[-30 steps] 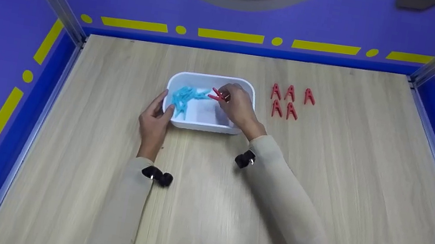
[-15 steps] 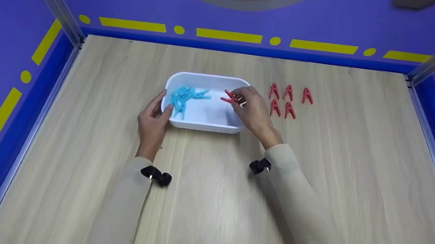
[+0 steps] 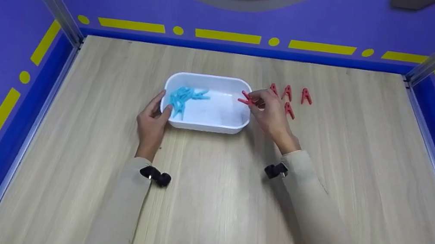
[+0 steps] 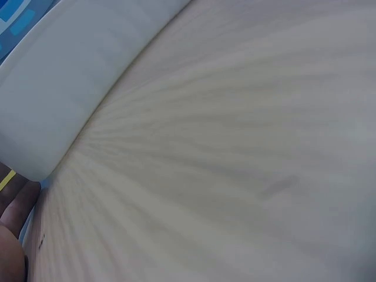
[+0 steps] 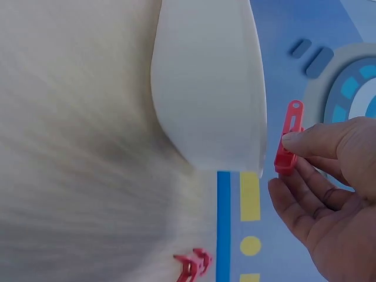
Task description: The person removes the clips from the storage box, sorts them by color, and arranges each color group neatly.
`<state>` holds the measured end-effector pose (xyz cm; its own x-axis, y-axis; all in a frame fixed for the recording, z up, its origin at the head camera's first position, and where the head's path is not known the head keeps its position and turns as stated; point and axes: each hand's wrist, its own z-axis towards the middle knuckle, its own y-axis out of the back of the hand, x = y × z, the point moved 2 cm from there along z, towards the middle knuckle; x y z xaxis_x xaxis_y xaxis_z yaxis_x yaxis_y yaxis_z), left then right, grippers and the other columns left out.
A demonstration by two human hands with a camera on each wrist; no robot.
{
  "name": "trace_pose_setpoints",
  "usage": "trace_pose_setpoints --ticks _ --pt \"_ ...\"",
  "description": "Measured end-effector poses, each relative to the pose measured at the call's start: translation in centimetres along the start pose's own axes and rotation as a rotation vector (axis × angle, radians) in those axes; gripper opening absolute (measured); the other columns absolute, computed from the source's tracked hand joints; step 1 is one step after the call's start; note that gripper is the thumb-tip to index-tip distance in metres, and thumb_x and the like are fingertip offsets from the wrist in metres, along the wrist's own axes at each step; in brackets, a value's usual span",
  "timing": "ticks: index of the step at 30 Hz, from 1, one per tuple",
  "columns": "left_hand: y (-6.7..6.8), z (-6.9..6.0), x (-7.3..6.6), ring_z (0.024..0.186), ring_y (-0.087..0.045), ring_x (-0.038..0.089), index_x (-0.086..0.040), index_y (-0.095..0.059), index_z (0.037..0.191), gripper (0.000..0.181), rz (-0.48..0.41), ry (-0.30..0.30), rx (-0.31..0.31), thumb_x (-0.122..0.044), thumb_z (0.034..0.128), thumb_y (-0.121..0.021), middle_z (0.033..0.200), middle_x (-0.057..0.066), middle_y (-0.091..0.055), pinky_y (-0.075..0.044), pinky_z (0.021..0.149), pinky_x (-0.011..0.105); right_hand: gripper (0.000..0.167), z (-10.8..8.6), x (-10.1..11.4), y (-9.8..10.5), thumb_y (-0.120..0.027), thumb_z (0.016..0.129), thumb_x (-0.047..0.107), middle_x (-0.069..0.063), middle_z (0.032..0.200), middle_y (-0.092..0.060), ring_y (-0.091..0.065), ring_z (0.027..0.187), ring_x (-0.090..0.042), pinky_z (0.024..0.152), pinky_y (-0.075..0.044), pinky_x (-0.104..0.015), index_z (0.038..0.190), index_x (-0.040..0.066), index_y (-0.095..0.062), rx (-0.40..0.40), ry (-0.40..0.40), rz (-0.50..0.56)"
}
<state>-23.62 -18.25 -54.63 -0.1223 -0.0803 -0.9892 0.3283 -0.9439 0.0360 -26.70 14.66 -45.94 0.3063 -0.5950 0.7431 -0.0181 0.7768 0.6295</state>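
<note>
Purple walls (image 3: pixel 325 21) round a pale worktop (image 3: pixel 204 207), a white tub (image 3: pixel 207 128) toward its back edge

Left hand (image 3: pixel 151 127) clamped on the tub's front left corner, thumb over the rim; right hand (image 3: pixel 273 115) pinching a red peg (image 3: pixel 248 99) between thumb and fingers, up at the tub's right edge; blue pegs (image 3: pixel 180 97) heaped along the tub's left side; other red pegs (image 3: pixel 307 96) on the worktop, right of the tub; black camera (image 3: pixel 155 175) on each wrist
</note>
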Motion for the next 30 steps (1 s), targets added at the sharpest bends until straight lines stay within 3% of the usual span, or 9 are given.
trace_pose_setpoints --ticks 13,20,30 --pt "0.0 0.0 0.0 0.143 -0.052 0.011 -0.022 -0.066 0.147 0.047 0.009 0.015 -0.013 -0.017 0.1010 -0.076 0.154 -0.003 -0.058 -0.045 0.115 0.030 0.029 -0.8 -3.8 3.6 -0.072 0.097 -0.009 -0.019 0.118 -0.067 -0.066 0.107 -0.029 0.096 -0.059 -0.044 0.125 -0.005 -0.071 -0.098 0.008 -0.017" --pt "0.0 0.0 -0.1 0.143 -0.051 0.011 -0.022 -0.067 0.146 0.046 -0.005 0.025 -0.011 -0.018 0.1006 -0.076 0.154 -0.003 -0.058 -0.044 0.115 0.028 0.029 -1.3 -5.9 5.5 -0.069 0.098 -0.010 -0.022 0.120 -0.068 -0.065 0.110 -0.034 0.097 -0.056 -0.047 0.126 -0.008 -0.069 -0.113 -0.042 0.002" --pt "0.0 0.0 0.0 0.144 -0.050 0.010 -0.025 -0.066 0.147 0.047 0.014 0.036 -0.010 -0.020 0.1008 -0.077 0.155 -0.005 -0.057 -0.044 0.115 0.025 0.024 -2.2 -9.1 7.1 -0.067 0.099 -0.008 -0.025 0.120 -0.064 -0.064 0.110 -0.038 0.097 -0.055 -0.050 0.123 -0.011 -0.068 -0.124 -0.122 -0.054"
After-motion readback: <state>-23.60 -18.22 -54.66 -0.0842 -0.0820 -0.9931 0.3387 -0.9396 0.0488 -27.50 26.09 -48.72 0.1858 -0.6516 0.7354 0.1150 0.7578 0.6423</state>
